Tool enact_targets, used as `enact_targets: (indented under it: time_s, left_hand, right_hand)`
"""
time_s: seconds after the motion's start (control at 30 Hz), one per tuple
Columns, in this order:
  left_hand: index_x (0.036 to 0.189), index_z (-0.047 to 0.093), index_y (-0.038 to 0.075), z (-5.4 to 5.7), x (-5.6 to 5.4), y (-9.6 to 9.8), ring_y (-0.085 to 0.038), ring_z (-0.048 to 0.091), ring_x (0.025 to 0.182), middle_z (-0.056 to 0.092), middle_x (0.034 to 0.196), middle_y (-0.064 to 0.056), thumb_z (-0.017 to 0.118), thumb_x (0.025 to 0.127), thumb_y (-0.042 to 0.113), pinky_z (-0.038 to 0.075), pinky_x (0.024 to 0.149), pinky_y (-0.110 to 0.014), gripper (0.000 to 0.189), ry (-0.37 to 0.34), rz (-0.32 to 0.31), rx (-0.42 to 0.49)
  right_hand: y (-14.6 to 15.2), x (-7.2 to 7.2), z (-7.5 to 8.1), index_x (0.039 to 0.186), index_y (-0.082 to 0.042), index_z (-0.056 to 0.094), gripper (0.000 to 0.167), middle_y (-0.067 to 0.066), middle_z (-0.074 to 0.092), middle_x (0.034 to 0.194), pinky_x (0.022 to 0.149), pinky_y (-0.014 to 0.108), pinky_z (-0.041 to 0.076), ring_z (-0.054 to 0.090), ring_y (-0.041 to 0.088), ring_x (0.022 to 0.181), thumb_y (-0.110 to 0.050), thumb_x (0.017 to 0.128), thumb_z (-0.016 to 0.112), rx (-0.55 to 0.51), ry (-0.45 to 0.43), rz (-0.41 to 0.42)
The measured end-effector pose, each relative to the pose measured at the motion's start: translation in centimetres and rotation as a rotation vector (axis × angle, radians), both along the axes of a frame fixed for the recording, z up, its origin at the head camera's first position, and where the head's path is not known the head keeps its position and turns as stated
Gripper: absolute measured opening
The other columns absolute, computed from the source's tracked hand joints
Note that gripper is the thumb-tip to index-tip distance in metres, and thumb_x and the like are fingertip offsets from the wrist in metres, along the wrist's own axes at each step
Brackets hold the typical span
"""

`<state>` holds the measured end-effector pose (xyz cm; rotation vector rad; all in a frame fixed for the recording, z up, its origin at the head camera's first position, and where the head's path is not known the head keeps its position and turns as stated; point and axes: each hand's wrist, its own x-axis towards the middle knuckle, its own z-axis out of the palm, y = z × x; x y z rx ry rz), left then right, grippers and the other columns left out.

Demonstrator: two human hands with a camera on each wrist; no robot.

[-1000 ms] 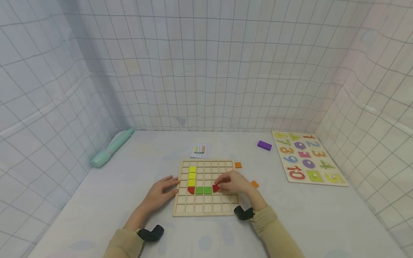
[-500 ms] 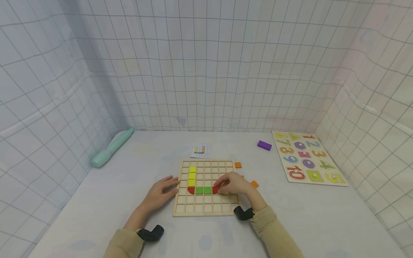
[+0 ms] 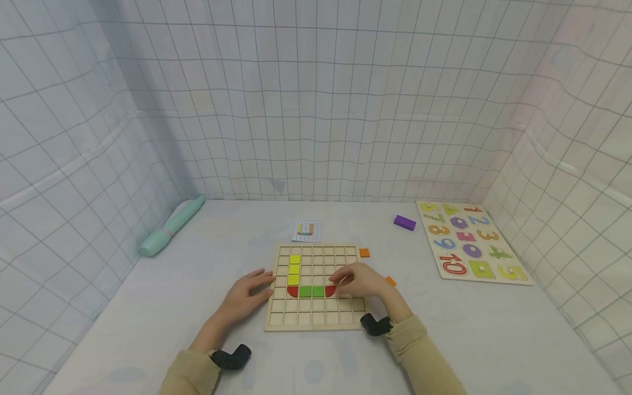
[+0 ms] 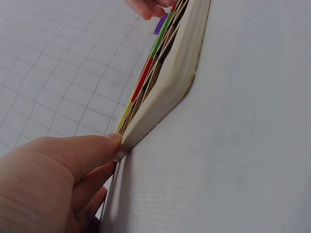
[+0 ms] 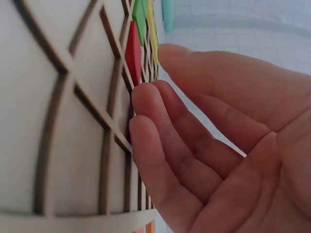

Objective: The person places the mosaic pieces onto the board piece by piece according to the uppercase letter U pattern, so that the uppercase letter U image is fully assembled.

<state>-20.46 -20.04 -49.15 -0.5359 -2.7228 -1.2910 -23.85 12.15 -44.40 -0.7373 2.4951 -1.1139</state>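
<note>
A wooden grid board (image 3: 321, 321) lies in front of me. Three yellow squares (image 3: 294, 269) run down its left part. Below them a row holds a red quarter-round piece (image 3: 293, 292), two green squares (image 3: 311, 292) and a second red quarter-round piece (image 3: 329, 291). My right hand (image 3: 359, 280) is over the board's right side, fingertips right at that second red piece; the right wrist view shows its thumb apart from the bent fingers, nothing between them. My left hand (image 3: 243, 296) touches the board's left edge with thumb and fingertips; in the left wrist view its thumb (image 4: 104, 145) lies along the edge.
Orange squares (image 3: 364, 253) lie off the board's right side, one partly behind my right wrist. A pattern card (image 3: 306, 231) is beyond the board. Farther right are a purple block (image 3: 405, 223) and a number puzzle board (image 3: 471, 241). A long mint-green object (image 3: 173, 225) lies left.
The right hand's red piece has settled flat into its cell beside the green squares, and the fingers have let go of it, lifting slightly. The left hand has not moved.
</note>
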Motion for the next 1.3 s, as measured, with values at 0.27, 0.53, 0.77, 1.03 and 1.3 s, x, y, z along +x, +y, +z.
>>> enact_targets:
  time_s: [0.27, 0.53, 0.77, 1.03, 1.3]
  left_hand:
    - [0.122, 0.063, 0.005, 0.0, -0.1, -0.1, -0.036, 0.036, 0.132, 0.054, 0.133, -0.010, 0.065, 0.089, 0.023, 0.029, 0.106, -0.056, 0.039, 0.012, -0.007, 0.002]
    - [0.122, 0.063, 0.005, 0.1, 0.0, -0.1, -0.037, 0.036, 0.132, 0.054, 0.134, -0.009, 0.065, 0.089, 0.023, 0.029, 0.106, -0.056, 0.038, 0.013, -0.007, -0.004]
    - [0.122, 0.063, 0.004, 0.1, -0.1, -0.1, -0.037, 0.036, 0.131, 0.054, 0.133, -0.010, 0.065, 0.089, 0.022, 0.029, 0.106, -0.056, 0.038, 0.013, -0.008, -0.006]
    - [0.122, 0.063, 0.004, 0.1, -0.1, -0.1, -0.037, 0.036, 0.132, 0.054, 0.134, -0.010, 0.065, 0.089, 0.022, 0.029, 0.106, -0.056, 0.038, 0.010, -0.008, -0.010]
    - [0.122, 0.063, 0.004, 0.1, -0.1, -0.1, -0.037, 0.036, 0.132, 0.054, 0.134, -0.010, 0.065, 0.089, 0.022, 0.029, 0.106, -0.056, 0.038, 0.006, -0.008, 0.003]
  right_hand:
    - [1.5, 0.0, 1.4, 0.110, -0.009, 0.068, 0.027, 0.002, 0.067, 0.099, 0.081, 0.033, 0.051, 0.063, 0.014, 0.088, -0.014, 0.083, 0.071, -0.082, 0.013, -0.009]
    - [3.7, 0.0, 2.8, 0.113, -0.002, 0.066, 0.032, 0.015, 0.066, 0.106, 0.077, 0.032, 0.053, 0.063, 0.017, 0.090, -0.017, 0.084, 0.071, -0.214, 0.040, -0.049]
    - [5.6, -0.1, 3.1, 0.111, -0.001, 0.066, 0.033, 0.016, 0.066, 0.108, 0.082, 0.029, 0.052, 0.063, 0.018, 0.093, -0.018, 0.083, 0.073, -0.288, 0.078, -0.128]
    - [7.4, -0.4, 2.7, 0.113, -0.003, 0.066, 0.036, 0.012, 0.066, 0.108, 0.087, 0.031, 0.050, 0.061, 0.019, 0.096, -0.021, 0.083, 0.072, -0.288, 0.106, -0.182]
    - [8.6, -0.4, 2.1, 0.112, -0.004, 0.066, 0.036, 0.011, 0.066, 0.107, 0.083, 0.031, 0.052, 0.061, 0.023, 0.097, -0.022, 0.082, 0.074, -0.288, 0.095, -0.212]
